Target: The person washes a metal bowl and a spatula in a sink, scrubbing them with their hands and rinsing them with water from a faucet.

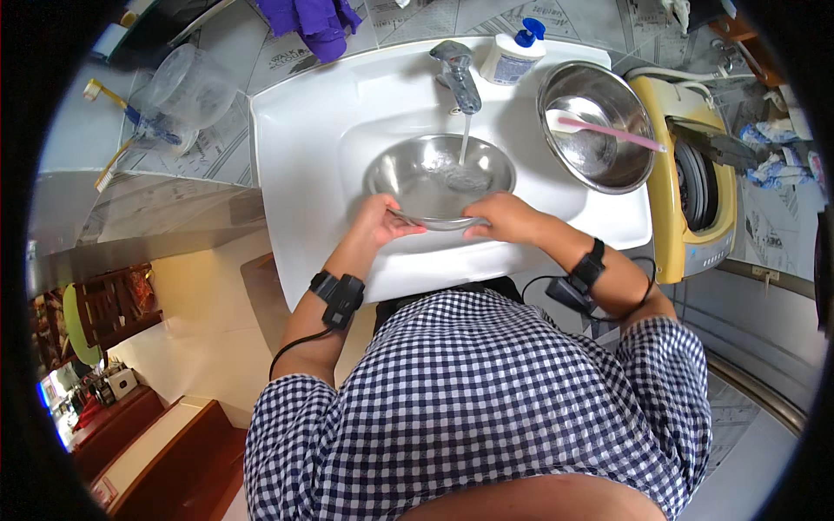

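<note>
Under the running faucet, a shiny metal bowl is held over the white sink. Water falls into its right half and ripples there. My left hand grips the near left part of the rim, thumb toward the bowl's front. At the near right part of the rim, my right hand is closed on the edge, fingers partly hidden beneath. A second, deeper metal bowl rests tilted on the sink's right side, with a pink-handled utensil lying across it.
Behind the basin stands a white pump bottle with a blue top. A yellow washing machine is at the right. Purple cloth hangs at the back; a clear plastic tub and a yellow-blue brush are at the left.
</note>
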`<action>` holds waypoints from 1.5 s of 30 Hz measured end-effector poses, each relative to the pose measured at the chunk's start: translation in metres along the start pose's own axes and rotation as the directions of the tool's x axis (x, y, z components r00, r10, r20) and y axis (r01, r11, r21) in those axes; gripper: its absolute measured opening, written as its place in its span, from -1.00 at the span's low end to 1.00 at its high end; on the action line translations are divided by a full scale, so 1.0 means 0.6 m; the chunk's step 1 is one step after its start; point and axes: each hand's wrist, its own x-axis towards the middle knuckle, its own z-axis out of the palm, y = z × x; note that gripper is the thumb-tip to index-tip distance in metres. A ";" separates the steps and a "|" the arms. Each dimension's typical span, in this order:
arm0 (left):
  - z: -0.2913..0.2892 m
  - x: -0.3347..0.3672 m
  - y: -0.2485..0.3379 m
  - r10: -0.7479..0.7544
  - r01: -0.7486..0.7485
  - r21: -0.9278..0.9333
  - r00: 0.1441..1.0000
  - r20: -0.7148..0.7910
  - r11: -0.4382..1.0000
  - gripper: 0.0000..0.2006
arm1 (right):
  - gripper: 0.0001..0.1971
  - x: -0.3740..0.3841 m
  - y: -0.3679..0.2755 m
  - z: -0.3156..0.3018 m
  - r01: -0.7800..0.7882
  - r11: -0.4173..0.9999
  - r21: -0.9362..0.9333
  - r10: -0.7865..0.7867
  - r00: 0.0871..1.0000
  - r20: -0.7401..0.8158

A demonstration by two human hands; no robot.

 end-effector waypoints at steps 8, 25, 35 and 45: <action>-0.010 0.095 -0.055 0.027 -0.001 -0.103 0.967 0.254 0.995 -0.50 | -0.92 -0.032 -0.017 -0.001 0.102 0.899 -0.425 -0.205 0.957 -0.204; 0.079 0.151 0.089 0.450 -0.460 0.091 0.885 0.118 0.883 -0.69 | -0.78 0.022 -0.024 -0.045 0.113 0.364 0.924 0.676 0.650 -0.346; 0.149 0.008 -0.002 0.756 -0.414 0.672 -0.065 0.651 -0.614 -0.49 | -0.82 0.049 -0.035 -0.033 0.150 0.243 0.958 0.695 0.662 -0.280; 0.042 -0.016 0.033 0.809 -0.502 0.674 -0.094 0.580 -0.542 -0.50 | -0.77 0.045 -0.009 -0.051 0.182 0.003 0.983 0.721 0.681 -0.128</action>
